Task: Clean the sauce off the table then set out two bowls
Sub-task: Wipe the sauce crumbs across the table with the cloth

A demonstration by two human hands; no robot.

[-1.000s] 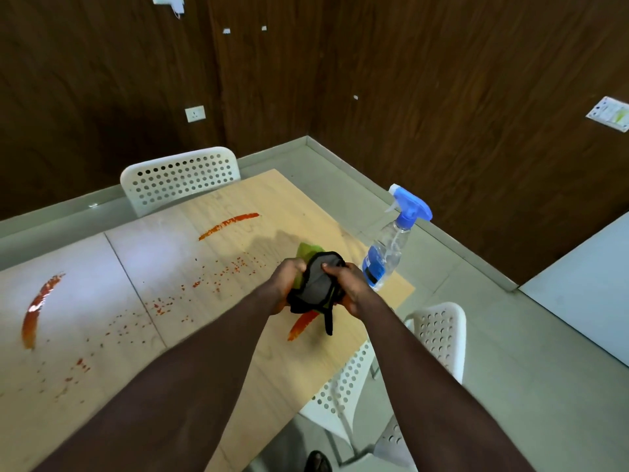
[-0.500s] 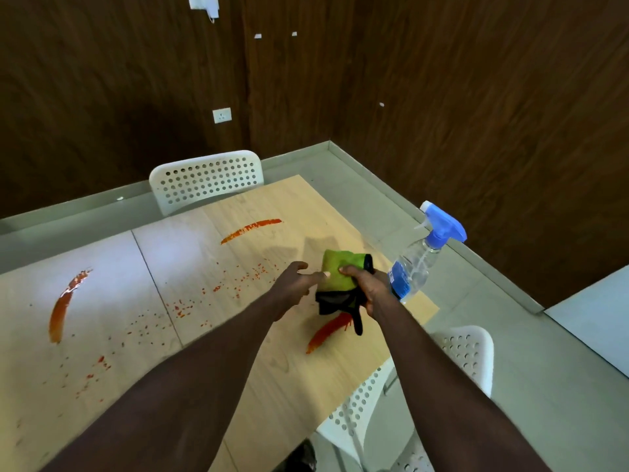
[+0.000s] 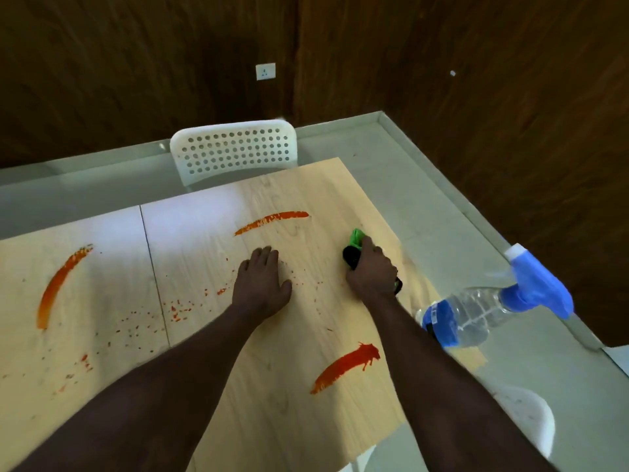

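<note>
The wooden table (image 3: pixel 272 403) carries red sauce: a long smear (image 3: pixel 272 221) at the far middle, another smear (image 3: pixel 345 367) near the right front, a third smear (image 3: pixel 58 287) at the left, and many small splatters (image 3: pixel 177 311) between them. My right hand (image 3: pixel 371 274) grips a folded green and black cloth (image 3: pixel 354 243) and presses it on the table near the right edge. Flat on the wood beside it lies my left hand (image 3: pixel 262 284), fingers straight, holding nothing. No bowls are in view.
A clear spray bottle (image 3: pixel 476 315) with a blue trigger head stands at the table's right edge. One white perforated chair (image 3: pixel 235 148) is pushed in at the far side; a second white chair (image 3: pixel 524 417) shows at the right front. Dark wooden walls enclose the corner.
My left hand let go of the cloth and came down flat on the table. My right hand carried the cloth down onto the tabletop. The camera moved closer and tilted down.
</note>
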